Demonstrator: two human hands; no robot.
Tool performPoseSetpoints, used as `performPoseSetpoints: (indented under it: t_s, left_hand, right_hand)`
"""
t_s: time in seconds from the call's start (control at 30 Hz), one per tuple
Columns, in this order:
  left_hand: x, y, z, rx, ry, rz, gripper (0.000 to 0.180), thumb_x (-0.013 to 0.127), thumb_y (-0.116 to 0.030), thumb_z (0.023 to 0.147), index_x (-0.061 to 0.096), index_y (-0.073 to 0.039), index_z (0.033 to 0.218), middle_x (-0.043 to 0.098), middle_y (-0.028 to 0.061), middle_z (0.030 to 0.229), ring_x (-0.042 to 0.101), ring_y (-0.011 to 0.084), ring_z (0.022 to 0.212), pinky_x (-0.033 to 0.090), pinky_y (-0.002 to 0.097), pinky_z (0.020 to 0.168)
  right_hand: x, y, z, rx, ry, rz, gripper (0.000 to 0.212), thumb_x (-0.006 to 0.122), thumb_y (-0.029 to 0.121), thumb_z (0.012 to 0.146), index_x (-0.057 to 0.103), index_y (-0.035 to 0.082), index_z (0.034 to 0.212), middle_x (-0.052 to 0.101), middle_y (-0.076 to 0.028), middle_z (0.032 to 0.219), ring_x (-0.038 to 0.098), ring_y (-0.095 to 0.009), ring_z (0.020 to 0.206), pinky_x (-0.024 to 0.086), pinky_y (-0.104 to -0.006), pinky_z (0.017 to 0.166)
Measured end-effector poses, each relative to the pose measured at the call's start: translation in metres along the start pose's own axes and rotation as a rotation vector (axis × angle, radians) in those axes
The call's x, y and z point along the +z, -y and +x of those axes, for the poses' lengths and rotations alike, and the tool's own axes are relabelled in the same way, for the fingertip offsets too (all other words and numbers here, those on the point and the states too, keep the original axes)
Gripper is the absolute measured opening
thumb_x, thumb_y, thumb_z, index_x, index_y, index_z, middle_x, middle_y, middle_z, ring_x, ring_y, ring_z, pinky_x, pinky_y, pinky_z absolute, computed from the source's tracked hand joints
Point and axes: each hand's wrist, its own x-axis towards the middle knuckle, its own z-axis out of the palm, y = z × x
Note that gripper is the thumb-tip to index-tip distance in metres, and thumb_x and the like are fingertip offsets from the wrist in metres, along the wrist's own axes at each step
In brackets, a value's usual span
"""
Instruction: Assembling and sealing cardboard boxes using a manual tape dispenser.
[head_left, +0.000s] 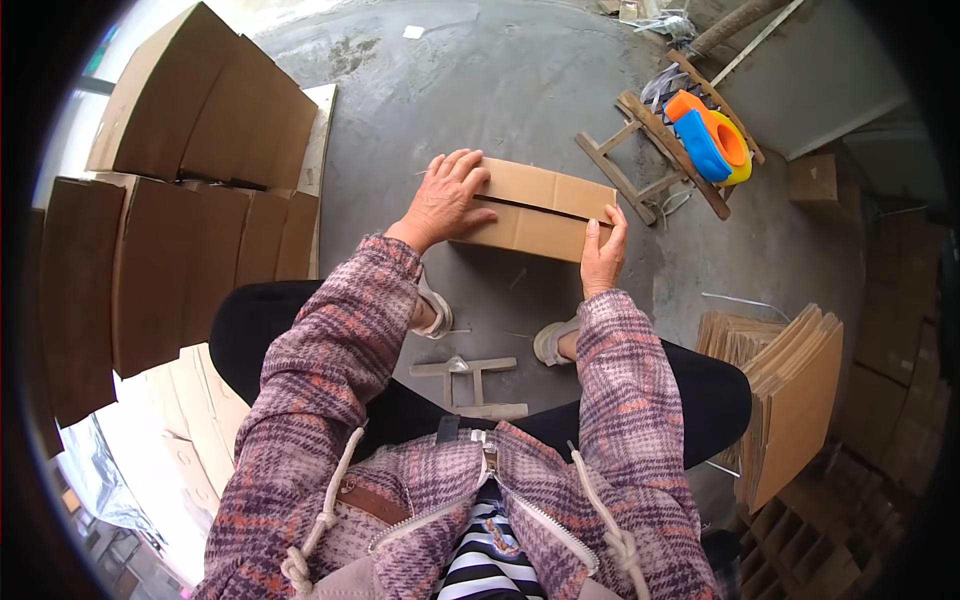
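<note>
A small brown cardboard box [540,234] is between my hands in front of my feet. Its two long top flaps are folded in, and a dark narrow gap runs between them. My left hand [452,197] grips the left end, with its fingers over the far flap and its thumb by the gap. At the right end my right hand [604,252] holds the box, thumb on the near flap and fingers round the corner. The box's underside is hidden.
Large cardboard boxes [190,240] are stacked at the left. A wooden stool [660,150] at the far right bears a blue, orange and yellow tape dispenser [708,145]. Folded cardboard sheets [790,400] stand by my right knee. Another small wooden stool [470,385] sits between my legs.
</note>
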Motion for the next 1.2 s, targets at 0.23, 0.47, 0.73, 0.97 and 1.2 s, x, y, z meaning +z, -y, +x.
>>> performPoseSetpoints:
  t_s: [0.23, 0.47, 0.73, 0.97, 1.2]
  left_hand:
    - [-0.001, 0.001, 0.001, -0.323, 0.090, -0.293, 0.085, 0.072, -0.054, 0.069, 0.035, -0.019, 0.138, 0.033, 0.0194, 0.140, 0.046, 0.0382, 0.120, 0.043, 0.0425, 0.096]
    - [-0.010, -0.025, -0.009, -0.577, 0.150, -0.302, 0.088, 0.071, -0.054, 0.069, 0.030, -0.016, 0.137, 0.048, 0.0253, 0.116, 0.058, 0.0381, 0.099, 0.049, 0.0417, 0.084]
    - [0.040, -0.133, -0.112, -0.893, -0.302, -0.670, 0.081, 0.080, -0.032, 0.070, 0.034, 0.006, 0.124, 0.047, 0.0246, 0.115, 0.049, 0.0371, 0.106, 0.041, 0.0398, 0.092]
    - [-0.017, -0.121, -0.082, -0.678, 0.350, -0.195, 0.088, 0.067, -0.051, 0.076, 0.031, 0.001, 0.137, 0.044, 0.0204, 0.127, 0.044, 0.0364, 0.116, 0.031, 0.0485, 0.101]
    - [0.018, -0.117, -0.079, -0.129, 0.110, -0.041, 0.095, 0.061, -0.066, 0.067, 0.033, -0.013, 0.141, 0.020, 0.0226, 0.146, 0.016, 0.0393, 0.137, 0.019, 0.0542, 0.107]
  right_hand:
    - [-0.001, -0.003, 0.005, 0.089, 0.055, 0.137, 0.046, 0.055, 0.025, 0.092, 0.042, 0.011, 0.133, 0.049, -0.013, 0.130, 0.048, -0.026, 0.118, 0.037, -0.0352, 0.099]
    - [0.003, -0.003, 0.018, 0.130, 0.005, 0.325, 0.036, 0.053, 0.022, 0.093, 0.051, 0.009, 0.126, 0.058, -0.009, 0.122, 0.054, -0.019, 0.110, 0.041, -0.0307, 0.095]
    - [0.049, 0.064, 0.107, -0.103, 0.666, 0.072, 0.026, 0.059, 0.026, 0.089, 0.065, 0.012, 0.110, 0.068, -0.004, 0.096, 0.061, -0.011, 0.088, 0.048, -0.0255, 0.081]
    - [0.065, 0.032, 0.113, -0.221, 0.540, -0.106, 0.023, 0.057, 0.031, 0.087, 0.066, 0.018, 0.103, 0.067, -0.003, 0.096, 0.063, -0.022, 0.087, 0.050, -0.0321, 0.076]
    - [0.060, 0.031, 0.110, -0.322, 0.502, -0.137, 0.023, 0.054, 0.026, 0.090, 0.064, 0.014, 0.108, 0.066, -0.006, 0.099, 0.063, -0.021, 0.086, 0.050, -0.0301, 0.076]
